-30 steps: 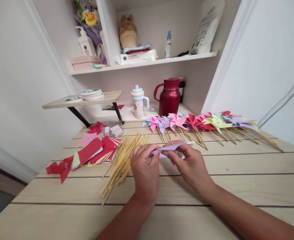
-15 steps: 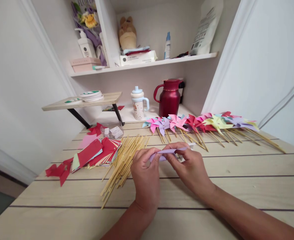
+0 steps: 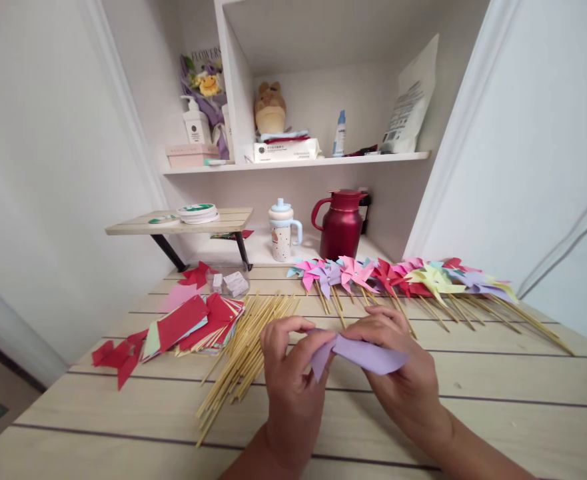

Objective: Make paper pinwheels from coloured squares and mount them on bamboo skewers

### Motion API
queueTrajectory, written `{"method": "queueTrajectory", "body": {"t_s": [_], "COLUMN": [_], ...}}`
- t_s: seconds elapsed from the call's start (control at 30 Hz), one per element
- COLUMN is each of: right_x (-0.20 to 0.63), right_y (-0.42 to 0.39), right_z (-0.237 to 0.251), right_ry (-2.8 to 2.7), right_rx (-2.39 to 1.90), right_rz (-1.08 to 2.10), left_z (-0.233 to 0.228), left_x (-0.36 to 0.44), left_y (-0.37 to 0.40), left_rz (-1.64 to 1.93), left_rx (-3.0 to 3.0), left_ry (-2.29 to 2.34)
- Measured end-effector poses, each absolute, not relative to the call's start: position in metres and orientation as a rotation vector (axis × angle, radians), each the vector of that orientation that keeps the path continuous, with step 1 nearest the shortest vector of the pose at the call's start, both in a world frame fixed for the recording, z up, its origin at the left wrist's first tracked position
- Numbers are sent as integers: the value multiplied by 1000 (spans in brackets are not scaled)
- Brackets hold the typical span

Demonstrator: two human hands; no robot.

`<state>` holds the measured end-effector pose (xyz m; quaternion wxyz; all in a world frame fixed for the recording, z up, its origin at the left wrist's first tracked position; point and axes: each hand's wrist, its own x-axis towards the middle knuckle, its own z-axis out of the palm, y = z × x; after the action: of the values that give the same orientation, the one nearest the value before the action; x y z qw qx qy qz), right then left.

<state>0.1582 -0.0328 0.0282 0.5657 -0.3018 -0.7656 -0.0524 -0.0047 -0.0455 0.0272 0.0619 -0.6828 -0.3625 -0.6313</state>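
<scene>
Between my two hands is a piece of lavender paper, bent so that one flap hangs at the left and a longer one slopes to the right. My left hand pinches its left part between thumb and forefinger. My right hand grips it from behind, with fingers curled over the top edge; the thumb is hidden by the paper. A pile of thin wooden sticks lies just left of my left hand. Finished paper pinwheels on sticks, among them a pink one and a yellow one, lie in a row behind my hands.
Left of the sticks are stacked coloured paper sheets and a cut red piece. Small clear packets sit behind them. A small wooden stand, a lidded cup and a red jug stand at the back, below a shelf.
The lavender paper has turned from nearly edge-on to showing its broad face, flaps hanging down. My hands have tilted with it, and the camera view has tipped upward.
</scene>
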Motion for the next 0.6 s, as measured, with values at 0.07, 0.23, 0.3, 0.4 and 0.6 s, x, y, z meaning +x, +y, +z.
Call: {"method": "queueTrajectory", "body": {"t_s": [0.07, 0.23, 0.3, 0.4, 0.6], "right_x": [162, 167, 169, 169, 167], "right_y": [-35, -39, -40, -42, -46], "right_z": [32, 36, 36, 36, 39], "right_ry": [-1787, -1699, -1698, -1733, -1710], "right_rx": [-725, -739, -729, -715, -648], "right_rz": [-154, -156, -147, -138, -207], "left_z": [27, 27, 27, 28, 33], "left_x": [-6, -8, -8, -7, -8], "left_y": [-44, -41, -41, -42, -47], "left_rz": [-1920, -1911, -1892, -1880, -1861], "left_rx": [-2052, -2014, -2030, -2031, -2041], "left_ry": [-1131, -1156, -1142, -1133, -1078]}}
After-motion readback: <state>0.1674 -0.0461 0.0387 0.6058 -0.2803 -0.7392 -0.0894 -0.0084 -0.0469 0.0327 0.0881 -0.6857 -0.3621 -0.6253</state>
